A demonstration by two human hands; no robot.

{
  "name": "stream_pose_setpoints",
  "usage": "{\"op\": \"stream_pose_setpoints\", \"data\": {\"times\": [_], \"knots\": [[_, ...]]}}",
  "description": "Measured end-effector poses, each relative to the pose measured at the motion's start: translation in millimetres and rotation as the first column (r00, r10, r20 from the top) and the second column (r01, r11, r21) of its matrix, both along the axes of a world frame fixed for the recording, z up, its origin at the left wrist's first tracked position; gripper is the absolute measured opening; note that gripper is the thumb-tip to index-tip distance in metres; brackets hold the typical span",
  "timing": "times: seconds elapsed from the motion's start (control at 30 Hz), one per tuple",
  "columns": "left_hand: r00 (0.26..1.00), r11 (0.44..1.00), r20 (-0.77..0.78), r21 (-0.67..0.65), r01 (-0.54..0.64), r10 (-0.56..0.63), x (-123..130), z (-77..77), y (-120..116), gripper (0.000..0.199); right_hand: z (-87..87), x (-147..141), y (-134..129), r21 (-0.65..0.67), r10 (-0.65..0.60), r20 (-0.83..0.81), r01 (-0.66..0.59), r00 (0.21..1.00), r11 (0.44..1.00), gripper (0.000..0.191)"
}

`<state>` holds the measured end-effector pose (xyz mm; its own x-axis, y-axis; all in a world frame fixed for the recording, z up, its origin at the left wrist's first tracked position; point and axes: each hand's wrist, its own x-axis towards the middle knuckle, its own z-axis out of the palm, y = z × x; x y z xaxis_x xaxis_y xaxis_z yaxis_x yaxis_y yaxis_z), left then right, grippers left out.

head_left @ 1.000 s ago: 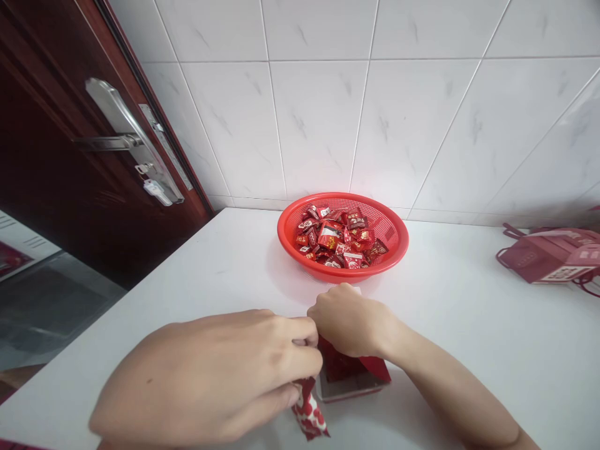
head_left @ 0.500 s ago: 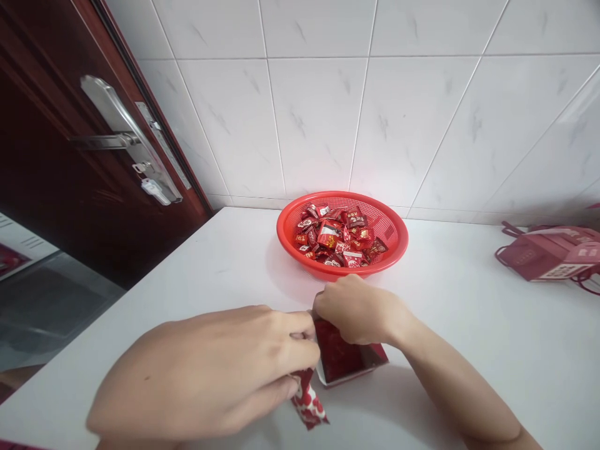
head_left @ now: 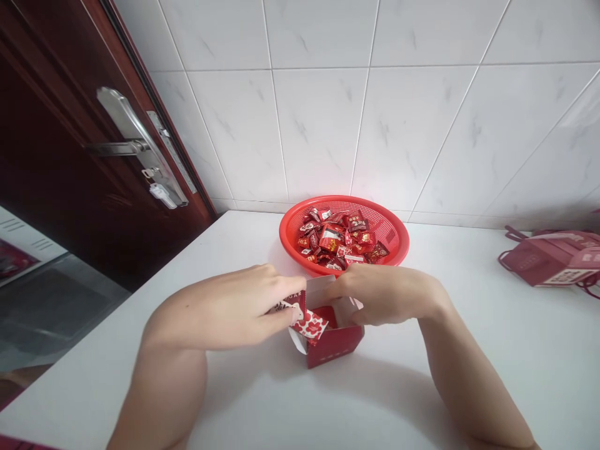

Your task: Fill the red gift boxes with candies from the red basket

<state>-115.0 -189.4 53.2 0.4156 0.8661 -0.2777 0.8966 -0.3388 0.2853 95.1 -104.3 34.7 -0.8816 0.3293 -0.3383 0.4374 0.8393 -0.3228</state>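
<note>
An open red cardboard box [head_left: 335,345] with raised flaps and a pale inside stands on the table between my hands. My left hand [head_left: 244,309] is closed on wrapped candies [head_left: 310,325], one red and white with flowers, one dark red with lettering; they hang over the box's left edge. Curled at the far right of the opening, my right hand [head_left: 375,294] grips the box by its flap, its fingertips partly hidden. Just behind the box sits a red plastic basket [head_left: 398,240] with a pile of red-wrapped candies [head_left: 332,239].
A folded-looking dark pink box [head_left: 546,256] with cord handles lies at the table's right. White tiles [head_left: 323,125] rise behind the white table [head_left: 225,250]. On the left is a dark red door [head_left: 56,125] with a metal handle [head_left: 122,148] and keys.
The box now stands with its flaps raised, where its dark inside showed before. My left hand has moved up and away from me with the candies, over the box's edge.
</note>
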Motion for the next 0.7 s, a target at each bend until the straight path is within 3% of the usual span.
{"op": "stream_pose_setpoints", "data": {"times": [0.17,0.37,0.5,0.7], "knots": [[0.999,0.999,0.027,-0.028,-0.025,0.026,-0.8,6.5,8.1,0.03,3.3,-2.3,10.4,-0.121,-0.019,-0.033,0.015,0.999,0.992,0.018],[0.982,0.991,0.155,0.061,-0.117,0.106,9.1,2.6,14.2,0.029,1.0,2.1,14.0,-0.181,-0.064,-0.05,0.054,0.997,0.982,0.028],[0.985,0.997,0.169,0.068,-0.035,0.023,17.4,-2.3,17.3,0.033,-4.8,3.2,21.3,-0.194,-0.035,-0.132,0.009,0.991,0.981,0.013],[0.996,0.999,0.09,0.041,0.015,-0.019,12.9,-5.5,13.9,0.031,-9.9,3.6,29.5,-0.194,-0.012,-0.193,-0.026,0.981,0.981,0.012]]}}
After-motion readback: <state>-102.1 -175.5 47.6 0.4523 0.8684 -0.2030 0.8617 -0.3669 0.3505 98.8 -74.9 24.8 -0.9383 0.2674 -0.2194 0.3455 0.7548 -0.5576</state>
